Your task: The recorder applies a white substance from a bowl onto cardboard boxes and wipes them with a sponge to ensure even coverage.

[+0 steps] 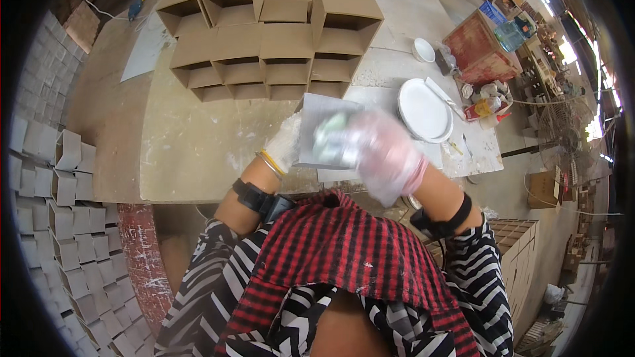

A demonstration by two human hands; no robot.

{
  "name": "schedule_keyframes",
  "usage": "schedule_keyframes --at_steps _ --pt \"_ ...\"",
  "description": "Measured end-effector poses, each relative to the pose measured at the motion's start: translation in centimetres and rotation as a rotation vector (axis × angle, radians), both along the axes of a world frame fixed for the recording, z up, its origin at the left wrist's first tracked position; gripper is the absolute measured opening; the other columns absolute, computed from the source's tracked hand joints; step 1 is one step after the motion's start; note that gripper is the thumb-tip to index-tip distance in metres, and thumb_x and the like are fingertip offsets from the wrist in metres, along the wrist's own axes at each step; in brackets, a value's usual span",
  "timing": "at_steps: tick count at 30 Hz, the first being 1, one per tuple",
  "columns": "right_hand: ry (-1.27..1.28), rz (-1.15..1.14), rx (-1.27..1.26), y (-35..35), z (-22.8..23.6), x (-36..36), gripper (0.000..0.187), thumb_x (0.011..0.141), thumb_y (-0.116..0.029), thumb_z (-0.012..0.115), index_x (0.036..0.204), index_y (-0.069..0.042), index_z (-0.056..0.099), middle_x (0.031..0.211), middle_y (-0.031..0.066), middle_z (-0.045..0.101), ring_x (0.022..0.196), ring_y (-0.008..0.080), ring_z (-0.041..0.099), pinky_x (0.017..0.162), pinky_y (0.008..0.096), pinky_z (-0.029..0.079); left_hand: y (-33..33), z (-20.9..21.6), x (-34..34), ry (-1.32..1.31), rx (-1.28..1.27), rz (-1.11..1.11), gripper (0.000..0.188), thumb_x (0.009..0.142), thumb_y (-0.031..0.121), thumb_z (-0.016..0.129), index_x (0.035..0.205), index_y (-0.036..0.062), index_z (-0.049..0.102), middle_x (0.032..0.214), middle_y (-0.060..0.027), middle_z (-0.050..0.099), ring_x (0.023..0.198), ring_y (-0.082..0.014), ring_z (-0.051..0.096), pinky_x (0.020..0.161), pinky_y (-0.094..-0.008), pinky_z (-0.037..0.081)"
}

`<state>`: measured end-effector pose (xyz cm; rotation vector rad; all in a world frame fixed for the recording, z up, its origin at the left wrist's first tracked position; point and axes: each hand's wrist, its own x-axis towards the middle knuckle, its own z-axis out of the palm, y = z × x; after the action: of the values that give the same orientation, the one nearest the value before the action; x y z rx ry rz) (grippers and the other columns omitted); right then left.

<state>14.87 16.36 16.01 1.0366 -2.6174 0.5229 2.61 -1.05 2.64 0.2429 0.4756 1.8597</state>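
Note:
My left hand [284, 141], in a whitish glove, grips the left side of a grey open box [319, 103] held up over the table's near edge. The hand's fingertips are partly hidden behind the box. My right hand [391, 152] wears a clear plastic glove over a pink one. It is smeared by motion and presses a pale green, white-streaked wad [329, 133] against the box; whether the wad is sponge or cloth I cannot tell. Right of that hand lies a round white tray [426, 114] coated with something white, a pale flat strip [442, 93] resting across its rim.
Several brown cardboard boxes [284, 43] stand grouped on the table [198, 132]. A white bowl [423, 50] and glue bottles [486, 107] sit to the right, near a red cabinet [479, 46]. Stacked grey boxes [73, 225] fill the left side. A fan [565, 135] stands right.

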Motion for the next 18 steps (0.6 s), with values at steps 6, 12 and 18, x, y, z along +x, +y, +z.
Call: schedule_keyframes --at_steps 6,12,18 --pt "0.306 0.034 -0.010 0.8 0.5 -1.7 0.044 0.072 -0.014 0.075 0.116 -0.009 0.070 0.126 0.0070 0.066 0.107 0.0317 0.066 0.086 0.0448 0.054 0.1 -0.2 0.2 0.640 -0.319 0.213 0.044 0.103 0.032 0.049 0.134 0.0020 0.058 0.125 -0.0129 0.066 0.114 -0.0239 0.065 0.098 -0.0380 0.054" --pt "-0.297 -0.331 -0.550 3.3 -0.1 -2.6 0.034 0.083 -0.014 0.069 0.116 -0.013 0.072 0.113 0.0063 0.072 0.099 0.0282 0.069 0.086 0.0393 0.056 0.1 -1.1 1.1 0.191 -0.380 0.220 0.047 0.105 0.034 0.043 0.135 0.0015 0.056 0.127 -0.0144 0.065 0.111 -0.0251 0.067 0.092 -0.0387 0.057" --pt "-0.298 -0.015 -0.039 -1.0 -0.2 0.0 0.029 0.086 -0.014 0.067 0.115 -0.014 0.072 0.110 0.0061 0.072 0.098 0.0268 0.069 0.086 0.0394 0.056 0.1 -1.5 -0.2 0.149 -0.077 0.082 0.044 0.105 0.034 0.049 0.131 -0.0009 0.059 0.123 -0.0114 0.067 0.105 -0.0214 0.068 0.091 -0.0361 0.057"
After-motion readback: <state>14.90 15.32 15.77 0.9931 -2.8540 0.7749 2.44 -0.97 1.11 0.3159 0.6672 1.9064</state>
